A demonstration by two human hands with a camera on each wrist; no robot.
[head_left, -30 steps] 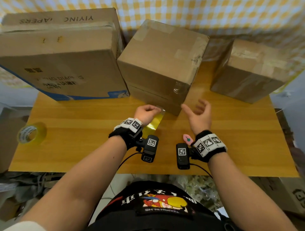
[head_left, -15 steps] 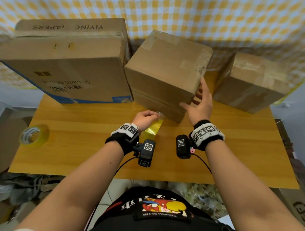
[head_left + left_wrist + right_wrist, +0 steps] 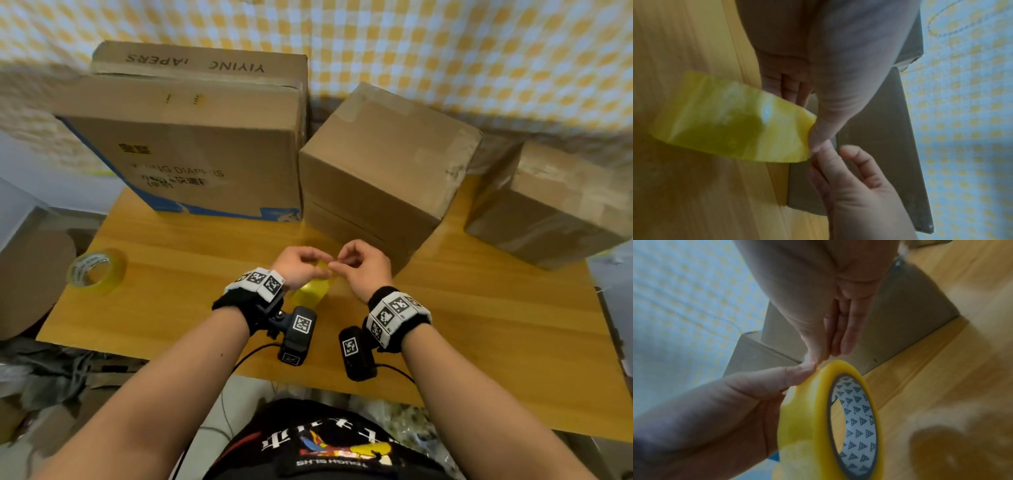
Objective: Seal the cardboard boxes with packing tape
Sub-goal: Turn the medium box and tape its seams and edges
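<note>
Centrally, the left hand (image 3: 301, 265) grips a glossy yellow tape roll (image 3: 828, 423) above the wooden table (image 3: 479, 301), just before the middle matte cardboard box (image 3: 383, 171). The right hand (image 3: 364, 265) has its fingers (image 3: 846, 337) pinched at the roll's rim. At the frame's left edge lies a second tape ring (image 3: 97, 270).

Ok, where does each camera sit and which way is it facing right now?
Head: worn on the head, facing forward and down at the table, cardboard boxes and spare roll; both forearms, left hand, right hand show.
Left wrist: looks along the left hand at the tape roll it grips; the right hand reaches in.
Right wrist: looks along the right hand pinching the roll's rim; the left hand shows.
Shared: all see both hands meeting on the tape roll.
</note>
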